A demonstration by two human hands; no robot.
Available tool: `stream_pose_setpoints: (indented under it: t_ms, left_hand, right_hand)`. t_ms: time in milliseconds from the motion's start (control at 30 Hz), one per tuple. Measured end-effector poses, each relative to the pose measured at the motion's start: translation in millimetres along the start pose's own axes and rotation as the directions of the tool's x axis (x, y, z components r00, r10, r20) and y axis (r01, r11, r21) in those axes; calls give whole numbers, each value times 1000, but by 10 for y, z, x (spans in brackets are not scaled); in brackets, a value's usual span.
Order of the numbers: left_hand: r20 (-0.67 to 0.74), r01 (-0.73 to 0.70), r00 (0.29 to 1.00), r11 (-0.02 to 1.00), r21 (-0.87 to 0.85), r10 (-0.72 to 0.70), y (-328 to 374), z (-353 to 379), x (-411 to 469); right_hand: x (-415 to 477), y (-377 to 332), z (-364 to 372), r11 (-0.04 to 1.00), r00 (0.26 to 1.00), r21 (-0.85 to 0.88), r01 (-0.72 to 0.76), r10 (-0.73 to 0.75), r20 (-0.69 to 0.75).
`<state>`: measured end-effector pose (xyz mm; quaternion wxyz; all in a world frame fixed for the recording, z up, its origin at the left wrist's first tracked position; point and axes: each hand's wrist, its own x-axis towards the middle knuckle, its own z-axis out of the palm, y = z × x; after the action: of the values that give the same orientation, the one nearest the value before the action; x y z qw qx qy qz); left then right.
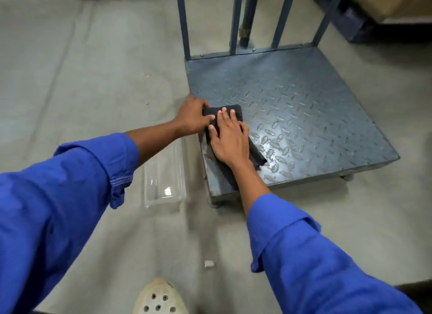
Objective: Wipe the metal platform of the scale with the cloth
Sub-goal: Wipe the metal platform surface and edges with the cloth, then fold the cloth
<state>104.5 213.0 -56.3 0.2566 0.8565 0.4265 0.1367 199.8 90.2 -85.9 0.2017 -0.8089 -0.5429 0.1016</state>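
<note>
Flat-fingered, the right hand (230, 142) presses a dark folded cloth (234, 110) onto the near left corner of the scale's blue-grey chequered metal platform (304, 98), while the left hand (191, 117) pinches the cloth's edge. A glossy patch (272, 147) just beside the cloth suggests wiping has barely begun. The dull plate beyond, up to the blue upright bars (235, 21), looks untouched.

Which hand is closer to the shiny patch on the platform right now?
Right. The right hand presses flat on the cloth, just left of the shiny patch; the left hand grips the cloth's end at the left edge of the platform, farther away.
</note>
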Motion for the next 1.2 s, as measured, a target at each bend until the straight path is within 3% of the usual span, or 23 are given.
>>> stream_pose_setpoints:
  t_ms: [100,167,267,400,533,700,833,1033,1200]
  left_hand:
    - [-2,78,997,997,4,-78,117,-29,180]
    - [7,102,995,995,6,-102,198,-23,241]
    - [-14,121,992,992,-44,-121,290,3,244]
    - [-53,168,983,974,-151,-178,265,58,251]
    - [-63,227,962,907,-354,-266,226,79,298]
    - [87,333,917,626,-705,-389,285,33,374]
    - [172,367,914,568,-736,-368,311,72,318]
    - [153,349,908,502,-791,-391,157,-51,245]
    - [135,344,901,487,-803,-413,-152,-421,107]
  right_hand:
    - [-26,65,-272,970,996,230,-77,85,-27]
    - [-256,149,-337,972,968,133,-195,213,-135]
    - [-630,205,-341,908,897,-1,-420,415,-154]
    - [-625,175,-385,869,864,-22,-494,488,-124]
    - [-518,257,-553,870,874,81,-486,484,40]
    - [-492,291,-718,782,841,316,-537,525,131]
    - [-509,256,-714,691,829,477,-542,532,171]
    - [-573,265,-642,525,827,676,-517,510,237]
    - [-559,-33,-455,579,870,670,-465,440,224]
